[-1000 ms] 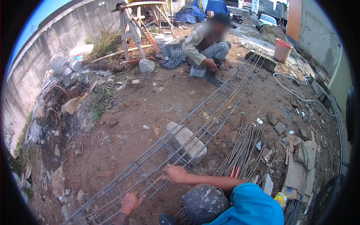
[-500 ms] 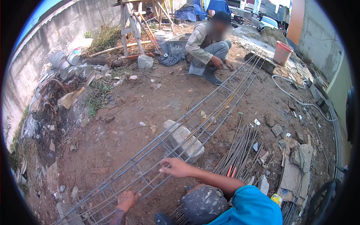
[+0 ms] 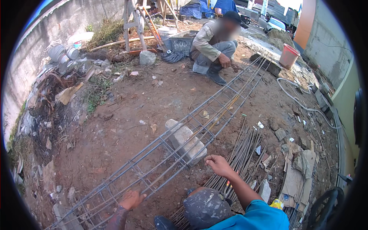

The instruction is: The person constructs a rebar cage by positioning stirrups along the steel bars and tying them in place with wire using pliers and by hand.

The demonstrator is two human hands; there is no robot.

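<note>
A long rebar cage (image 3: 230,103) lies on the dirt, running from the lower left to the upper right. Its middle rests on a grey concrete block (image 3: 186,142). My left hand (image 3: 132,199) grips a long bar of the cage near its close end. My right hand (image 3: 217,164), reaching out of a blue sleeve, curls over the cage's near bar just right of the block. My knee in grey patterned cloth (image 3: 207,209) sits between my arms.
A co-worker (image 3: 212,40) crouches at the cage's far end. Loose rebar rods (image 3: 245,149) lie right of the cage, with cardboard scraps (image 3: 299,176) beyond. A red bucket (image 3: 288,56), a white hose (image 3: 295,100), a wooden trestle (image 3: 132,21) and rubble (image 3: 57,96) ring the yard.
My right hand has slid to the right along the cage, from left of the block's near corner to just past it. My left hand has stayed on its bar.
</note>
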